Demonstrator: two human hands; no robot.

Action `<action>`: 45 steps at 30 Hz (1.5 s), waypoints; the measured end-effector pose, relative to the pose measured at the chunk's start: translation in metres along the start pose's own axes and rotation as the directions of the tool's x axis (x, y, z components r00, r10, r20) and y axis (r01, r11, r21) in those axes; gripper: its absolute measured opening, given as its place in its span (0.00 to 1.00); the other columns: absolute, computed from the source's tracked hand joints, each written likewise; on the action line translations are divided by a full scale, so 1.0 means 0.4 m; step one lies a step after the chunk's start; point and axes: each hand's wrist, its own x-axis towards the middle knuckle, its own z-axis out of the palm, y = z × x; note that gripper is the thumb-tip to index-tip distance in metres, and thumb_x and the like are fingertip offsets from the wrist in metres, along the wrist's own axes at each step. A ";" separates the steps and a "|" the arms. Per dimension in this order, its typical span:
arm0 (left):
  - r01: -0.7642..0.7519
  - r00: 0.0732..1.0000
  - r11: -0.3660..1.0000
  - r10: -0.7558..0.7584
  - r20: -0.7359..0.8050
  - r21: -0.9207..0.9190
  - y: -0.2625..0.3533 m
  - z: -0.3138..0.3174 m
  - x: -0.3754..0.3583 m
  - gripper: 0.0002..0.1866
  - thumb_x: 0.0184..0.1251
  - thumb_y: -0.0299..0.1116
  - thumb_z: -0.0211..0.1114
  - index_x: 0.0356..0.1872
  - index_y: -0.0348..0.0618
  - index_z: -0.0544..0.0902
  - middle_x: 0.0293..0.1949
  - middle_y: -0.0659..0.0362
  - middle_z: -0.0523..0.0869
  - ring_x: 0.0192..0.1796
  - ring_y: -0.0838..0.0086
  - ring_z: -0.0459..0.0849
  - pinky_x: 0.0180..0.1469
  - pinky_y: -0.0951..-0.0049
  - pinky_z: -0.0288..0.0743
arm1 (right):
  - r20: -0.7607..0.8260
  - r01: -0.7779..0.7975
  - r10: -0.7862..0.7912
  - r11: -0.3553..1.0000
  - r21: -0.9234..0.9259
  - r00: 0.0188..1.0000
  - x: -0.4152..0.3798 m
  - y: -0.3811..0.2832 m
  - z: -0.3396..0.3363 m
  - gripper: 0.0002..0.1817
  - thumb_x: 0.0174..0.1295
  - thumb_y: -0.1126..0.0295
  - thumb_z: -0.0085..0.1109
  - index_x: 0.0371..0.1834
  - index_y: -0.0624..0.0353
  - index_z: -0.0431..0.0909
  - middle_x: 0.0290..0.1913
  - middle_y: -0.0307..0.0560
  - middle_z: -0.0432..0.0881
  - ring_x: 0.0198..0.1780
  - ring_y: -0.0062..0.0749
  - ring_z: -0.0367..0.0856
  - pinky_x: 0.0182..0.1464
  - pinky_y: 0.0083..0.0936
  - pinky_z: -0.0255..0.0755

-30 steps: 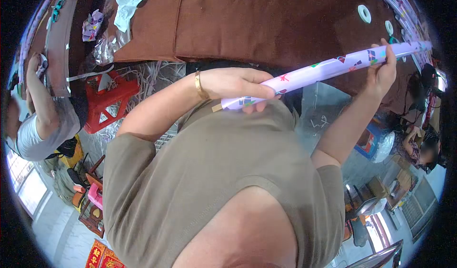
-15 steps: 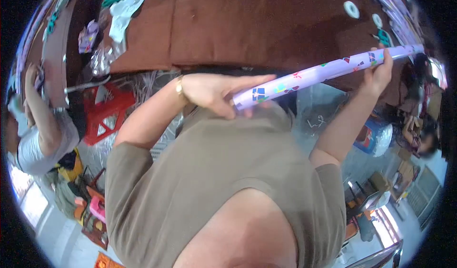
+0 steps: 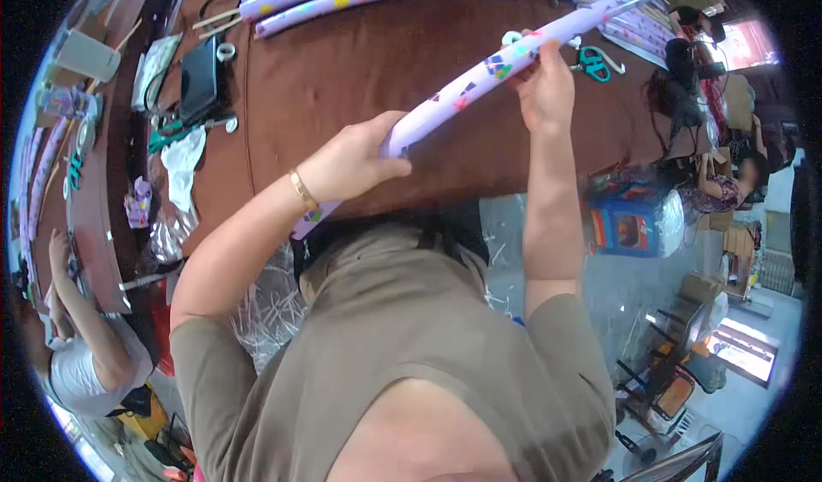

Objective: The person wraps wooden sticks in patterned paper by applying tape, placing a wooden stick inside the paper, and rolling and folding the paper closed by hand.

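The purple tube (image 3: 464,93) has moved farther out over the brown cloth (image 3: 334,80), its near end apparently reaching farther past the left hand (image 3: 353,157)

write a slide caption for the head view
Left hand and right hand hold a patterned lilac tube at a brown-covered table.

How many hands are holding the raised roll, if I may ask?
2: the left hand holds the roll toward its lower end, the right hand toward its far end.
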 end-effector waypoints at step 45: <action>0.302 0.950 0.397 -0.046 -0.310 0.867 -0.123 -0.481 0.561 0.22 0.53 0.41 0.65 0.48 0.40 0.78 0.44 0.41 0.86 0.49 0.48 0.85 0.53 0.53 0.78 | 0.153 0.209 -0.451 0.075 -0.975 0.879 0.193 0.166 -0.119 0.17 0.57 0.63 0.66 0.51 0.45 0.81 0.60 0.42 0.77 0.63 0.44 0.73 0.63 0.47 0.66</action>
